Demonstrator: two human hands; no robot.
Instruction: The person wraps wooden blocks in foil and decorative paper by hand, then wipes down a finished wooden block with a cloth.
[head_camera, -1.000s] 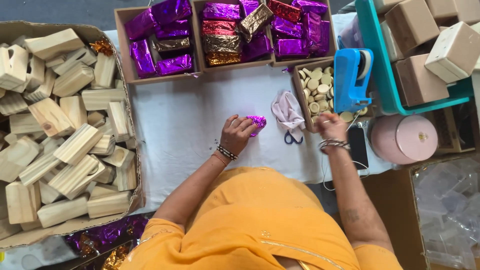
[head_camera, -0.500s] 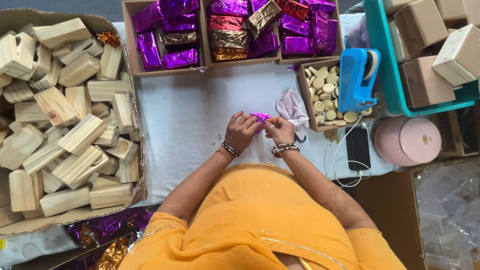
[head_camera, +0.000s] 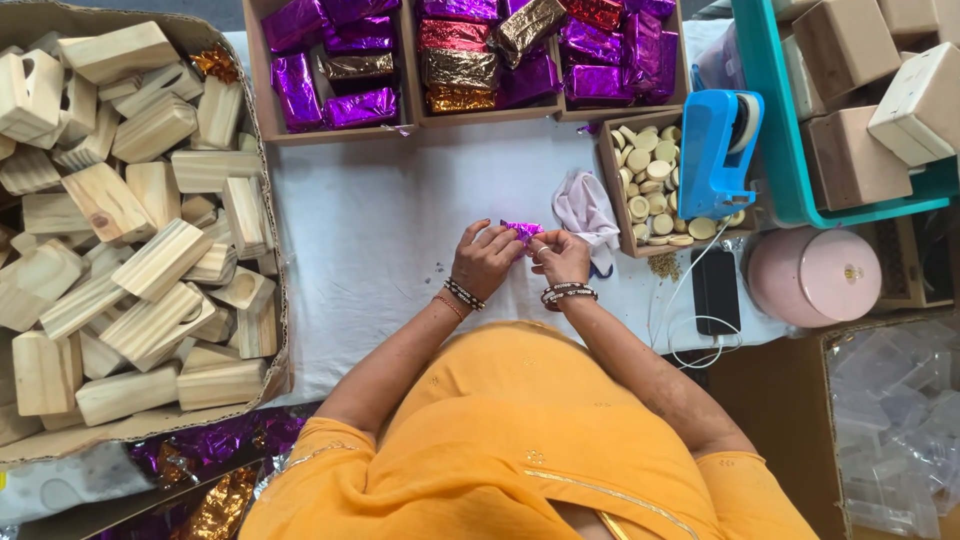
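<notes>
1. White cloth covers the worktable (head_camera: 400, 230); it is ringed by containers, leaving only a bare patch in front of the person.
2. Large cardboard box of wooden blocks (head_camera: 130, 220), at the person's left: blocks are heaped above the rim. Risk: an elbow knock could tip one onto the cloth.
3. Trays of foil-wrapped blocks (head_camera: 450, 60) line the far edge, purple, gold and red. They sit well apart from the hands.
4. Blue tape dispenser (head_camera: 715, 145) stands over the small box of pale discs (head_camera: 645, 190). Risk: a reach for a disc could catch the dispenser.
5. Black phone (head_camera: 716, 290) with white cable lies near the right forearm. Risk: the cable could snag the bangles.
6. Left hand (head_camera: 485, 260): fingers curled, pinching the purple foil piece (head_camera: 521, 230).
7. Right hand (head_camera: 560, 257): fingertips closed on the same piece, which is held just above the cloth, between both hands. Risk: thin foil may tear or the piece slip if the pinch is uneven.
</notes>
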